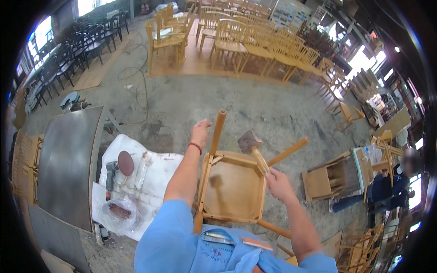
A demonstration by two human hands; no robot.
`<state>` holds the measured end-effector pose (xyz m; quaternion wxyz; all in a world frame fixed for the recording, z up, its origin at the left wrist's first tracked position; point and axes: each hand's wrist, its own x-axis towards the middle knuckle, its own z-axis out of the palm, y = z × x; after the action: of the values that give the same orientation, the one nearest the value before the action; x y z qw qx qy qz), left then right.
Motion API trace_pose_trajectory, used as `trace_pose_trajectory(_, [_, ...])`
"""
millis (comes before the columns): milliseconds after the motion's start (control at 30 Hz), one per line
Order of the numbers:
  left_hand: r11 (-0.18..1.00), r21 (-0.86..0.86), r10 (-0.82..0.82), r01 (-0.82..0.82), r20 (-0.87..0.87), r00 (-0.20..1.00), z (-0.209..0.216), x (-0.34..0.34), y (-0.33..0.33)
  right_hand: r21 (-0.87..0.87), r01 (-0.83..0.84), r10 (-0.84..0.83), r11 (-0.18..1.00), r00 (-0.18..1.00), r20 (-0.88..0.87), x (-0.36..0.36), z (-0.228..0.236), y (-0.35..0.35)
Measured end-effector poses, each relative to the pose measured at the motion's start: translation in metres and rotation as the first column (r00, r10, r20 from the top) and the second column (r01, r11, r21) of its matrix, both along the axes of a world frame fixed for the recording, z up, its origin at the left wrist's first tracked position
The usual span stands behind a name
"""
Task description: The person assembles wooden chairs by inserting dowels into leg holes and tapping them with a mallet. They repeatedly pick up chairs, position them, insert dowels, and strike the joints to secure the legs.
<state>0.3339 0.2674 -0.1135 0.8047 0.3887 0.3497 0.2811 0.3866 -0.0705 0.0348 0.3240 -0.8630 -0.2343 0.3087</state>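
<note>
An upturned wooden chair or stool frame (234, 193) stands in front of me, the underside of its seat facing up. Its legs point outward, and a long one (217, 133) rises at the far left corner. My left hand (199, 133) hovers beside the upper part of that leg, fingers loosely stretched out, with nothing visible in them. In my right hand (277, 184) is a mallet (250, 141) with a dark, blocky head, gripped by its wooden handle. The mallet head is raised between the two far legs, and a shadow falls on the seat.
A white padded sheet (166, 175) at left bears a power sander (111, 173) and a plastic bag (120, 214). Beyond it stands a grey panel (68, 164). Rows of wooden chairs (227, 38) line the back. At right are a wooden cabinet (318, 184) and another person (384, 189).
</note>
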Motion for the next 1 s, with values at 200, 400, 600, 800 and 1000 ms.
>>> trace_pose_trajectory(200, [0.909, -0.354, 0.189, -0.22, -0.122, 0.974, -0.075, -0.073, -0.042, 0.236, 0.33, -0.246, 0.914, 0.914, -0.323, -0.059, 0.001, -0.077])
trace_pose_trajectory(400, [0.964, -0.251, -0.073, 0.092, 0.084, 0.994, -0.024, -0.149, -0.109, 0.436, 0.349, -0.17, 0.829, 0.902, -0.398, -0.102, -0.023, -0.12])
trace_pose_trajectory(600, [0.967, -0.253, 0.067, -0.005, 0.238, 0.969, 0.062, -0.241, -0.21, 0.552, 0.336, 0.01, 0.763, 0.848, -0.529, -0.16, -0.024, -0.167])
trace_pose_trajectory(800, [0.965, 0.163, -0.183, 0.207, -0.147, 0.972, 0.078, -0.342, -0.345, 0.556, 0.129, 0.154, 0.821, 0.888, -0.434, -0.228, -0.045, -0.189])
trace_pose_trajectory(1000, [0.932, 0.251, -0.265, 0.263, -0.025, 0.964, 0.058, -0.336, -0.413, 0.648, -0.05, 0.288, 0.76, 0.92, -0.266, -0.275, -0.045, -0.175])
